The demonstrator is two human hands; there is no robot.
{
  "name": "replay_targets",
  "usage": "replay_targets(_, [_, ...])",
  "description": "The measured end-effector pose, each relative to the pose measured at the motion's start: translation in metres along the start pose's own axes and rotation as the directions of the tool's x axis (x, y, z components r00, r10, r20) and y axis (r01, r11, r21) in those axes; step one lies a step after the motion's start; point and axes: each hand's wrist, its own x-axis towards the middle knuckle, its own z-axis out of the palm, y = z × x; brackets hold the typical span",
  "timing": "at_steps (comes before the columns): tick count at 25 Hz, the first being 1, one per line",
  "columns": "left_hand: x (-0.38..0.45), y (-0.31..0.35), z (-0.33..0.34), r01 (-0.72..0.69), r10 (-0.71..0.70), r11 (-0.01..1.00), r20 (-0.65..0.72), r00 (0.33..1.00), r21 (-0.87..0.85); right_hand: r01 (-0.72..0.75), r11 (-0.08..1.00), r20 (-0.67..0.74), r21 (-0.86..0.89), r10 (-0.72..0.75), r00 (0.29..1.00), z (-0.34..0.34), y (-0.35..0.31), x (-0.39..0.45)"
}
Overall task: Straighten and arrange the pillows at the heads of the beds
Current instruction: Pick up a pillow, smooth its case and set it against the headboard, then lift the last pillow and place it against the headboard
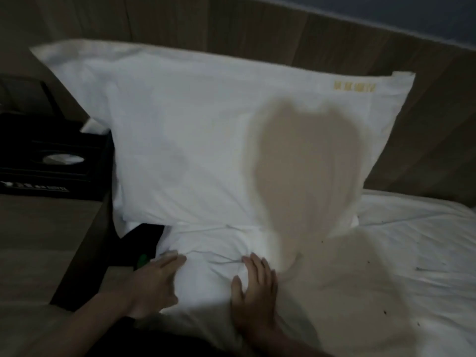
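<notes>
We lay our left hand (154, 282) and our right hand (253, 284) flat, fingers straight, on the rumpled white bedding (211, 256) between them, gripping nothing. We think we press like this to smooth the lumpy cloth. Just past our fingertips, the big white pillow with the small gold label (195, 140) leans up on the brown wooden headboard (257, 27), so it sits tall. Beyond our left hand sits a black tissue box (51, 161).
</notes>
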Motion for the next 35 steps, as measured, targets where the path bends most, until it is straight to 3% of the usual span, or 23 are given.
replay_targets(4, [0.014, -0.028, 0.024, -0.044, 0.044, 0.998, -0.016, 0.999, -0.037, -0.056, 0.985, -0.036, -0.162, 0.051, 0.998, 0.01, -0.007, 0.01])
replay_targets(7, [0.022, -0.039, 0.033, -0.078, 0.073, 0.99, -0.044, 0.996, -0.114, -0.111, 0.962, 0.023, -0.251, 0.12, 0.992, 0.014, -0.011, 0.019])
replay_targets(11, [0.022, -0.041, 0.035, -0.065, 0.083, 0.962, 0.058, 0.995, -0.263, -0.157, 0.901, 0.116, -0.405, 0.221, 0.968, 0.003, -0.026, 0.026])
replay_targets(14, [0.018, -0.044, 0.003, -0.091, 0.126, 0.975, 0.172, 0.977, -0.203, -0.264, 0.87, 0.165, -0.416, 0.358, 0.919, -0.01, -0.061, 0.04])
replay_targets(17, [0.001, -0.035, -0.067, -0.059, 0.106, 0.988, 0.337, 0.936, -0.145, -0.58, 0.79, 0.148, -0.2, 0.61, 0.779, -0.028, -0.124, 0.056])
replay_targets(19, [-0.023, -0.018, -0.126, -0.015, 0.081, 0.986, 0.394, 0.916, -0.167, -0.69, 0.723, 0.233, -0.021, 0.675, 0.7, -0.057, -0.178, 0.052])
replay_targets(24, [-0.108, 0.006, -0.255, -0.075, 0.129, 0.986, 0.398, 0.908, -0.148, -0.751, 0.582, 0.261, 0.313, 0.707, 0.657, -0.141, -0.32, -0.008])
replay_targets(27, [-0.161, 0.007, -0.32, -0.137, 0.207, 0.968, 0.359, 0.91, -0.209, -0.713, 0.541, 0.246, 0.445, 0.692, 0.679, -0.189, -0.389, -0.045])
replay_targets(30, [-0.205, 0.007, -0.355, -0.212, 0.274, 0.952, 0.314, 0.909, -0.219, -0.648, 0.541, 0.154, 0.536, 0.692, 0.705, -0.232, -0.448, -0.089])
replay_targets(35, [-0.276, 0.029, -0.378, -0.36, 0.423, 0.898, 0.27, 0.865, -0.253, -0.62, 0.498, 0.08, 0.606, 0.738, 0.67, -0.281, -0.528, -0.178])
